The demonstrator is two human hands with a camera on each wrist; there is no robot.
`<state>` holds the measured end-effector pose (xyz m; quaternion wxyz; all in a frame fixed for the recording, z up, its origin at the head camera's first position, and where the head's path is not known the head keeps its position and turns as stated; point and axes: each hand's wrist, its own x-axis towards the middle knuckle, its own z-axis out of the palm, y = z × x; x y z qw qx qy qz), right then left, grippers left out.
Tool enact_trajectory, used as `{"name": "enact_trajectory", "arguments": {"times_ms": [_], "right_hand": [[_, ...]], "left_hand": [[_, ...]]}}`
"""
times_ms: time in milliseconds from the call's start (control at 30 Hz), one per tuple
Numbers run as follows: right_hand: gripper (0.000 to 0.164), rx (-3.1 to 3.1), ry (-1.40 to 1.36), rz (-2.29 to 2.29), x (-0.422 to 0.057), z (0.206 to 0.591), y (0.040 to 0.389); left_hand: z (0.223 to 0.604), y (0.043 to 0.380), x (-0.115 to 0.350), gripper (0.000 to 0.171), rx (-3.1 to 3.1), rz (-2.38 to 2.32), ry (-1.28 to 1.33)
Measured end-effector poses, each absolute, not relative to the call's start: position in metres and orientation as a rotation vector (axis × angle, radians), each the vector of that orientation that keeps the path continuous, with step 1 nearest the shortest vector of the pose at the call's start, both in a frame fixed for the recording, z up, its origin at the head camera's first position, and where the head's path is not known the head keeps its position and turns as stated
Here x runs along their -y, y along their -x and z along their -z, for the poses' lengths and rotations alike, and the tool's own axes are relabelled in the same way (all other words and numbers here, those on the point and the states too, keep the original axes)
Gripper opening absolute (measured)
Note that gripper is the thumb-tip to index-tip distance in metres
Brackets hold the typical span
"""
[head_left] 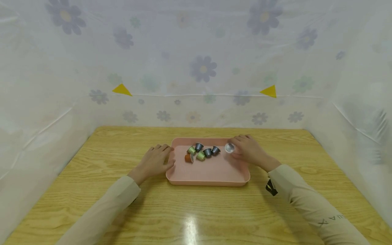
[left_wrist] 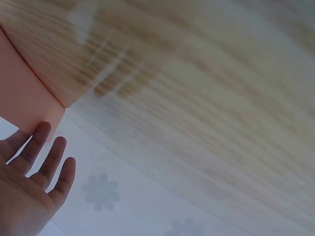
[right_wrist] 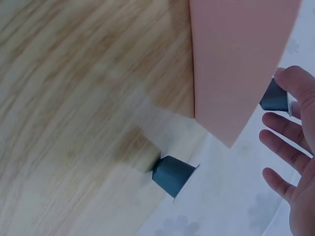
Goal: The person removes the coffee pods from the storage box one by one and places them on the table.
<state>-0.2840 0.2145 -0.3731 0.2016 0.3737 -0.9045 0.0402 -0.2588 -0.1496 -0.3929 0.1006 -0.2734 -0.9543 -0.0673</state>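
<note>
In the head view, a pink tray (head_left: 211,173) holds several coffee capsules: an orange one (head_left: 188,158), two green ones (head_left: 200,156) and three dark ones (head_left: 207,152). My right hand (head_left: 249,149), over the tray's right side, pinches a dark teal coffee capsule (right_wrist: 275,96) between thumb and fingers. Its silver lid (head_left: 229,147) faces the head camera. At the tray's left rim is my left hand (head_left: 154,160), fingers loosely extended and spread, fingertips right at the rim. It holds nothing. The right wrist view shows another teal capsule (right_wrist: 172,176) lying on the table outside the tray.
The tray stands on a wooden table (head_left: 165,214) with a glossy grain. Pale flowered sheeting (head_left: 171,44) surrounds the table at the back and both sides. Two yellow triangles (head_left: 122,90) mark the back sheet.
</note>
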Motion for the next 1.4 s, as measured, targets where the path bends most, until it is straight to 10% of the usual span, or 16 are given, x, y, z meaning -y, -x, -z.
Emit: {"name": "enact_trajectory", "arguments": {"times_ms": [1400], "right_hand": [[0.038,2.669,-0.657,-0.299,-0.288,0.378,0.292]], "left_hand": [[0.395,0.261,0.147,0.045,2.812,0.181,0.803]]}}
